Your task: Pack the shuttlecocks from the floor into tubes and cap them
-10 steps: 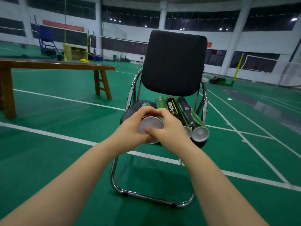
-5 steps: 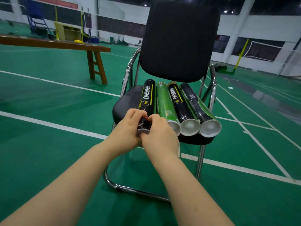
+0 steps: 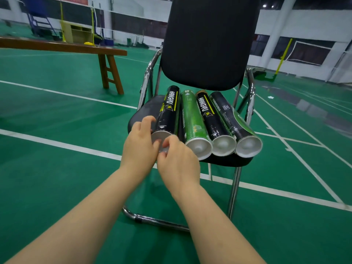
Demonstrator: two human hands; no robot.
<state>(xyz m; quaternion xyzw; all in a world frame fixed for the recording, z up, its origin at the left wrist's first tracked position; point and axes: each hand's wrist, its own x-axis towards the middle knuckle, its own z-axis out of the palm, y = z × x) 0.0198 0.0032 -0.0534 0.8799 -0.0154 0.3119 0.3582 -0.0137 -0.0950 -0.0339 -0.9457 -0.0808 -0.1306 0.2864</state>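
Green sports-hall floor (image 3: 57, 168) marked with white court lines fills the scene, seen from the wearer's head looking forward and down. At far left a long wooden bench (image 3: 62, 47) stands on the court. In the middle is a black padded chair (image 3: 207, 44) with a chrome frame, and four tubes lie side by side on its seat, their near ends pointing toward the viewer. Two bare forearms reach in from the bottom edge. The left hand (image 3: 140, 147) is at the near end of the first tube (image 3: 168, 115), a black one with yellow lettering, at the left of the row; its fingers curl against the tube's left side and its thumb lies across the white cap (image 3: 161, 135). The right hand (image 3: 179, 164), touching the left one, has its thumb and curled fingertips on the lower right edge of the same cap. Just beside it lies a green tube (image 3: 191, 117), then a third tube (image 3: 209, 115), black with matching lettering, then a fourth tube (image 3: 228, 115), dark with small print. All three show white caps. Far right, a yellow post (image 3: 283, 54) leans near the wall.
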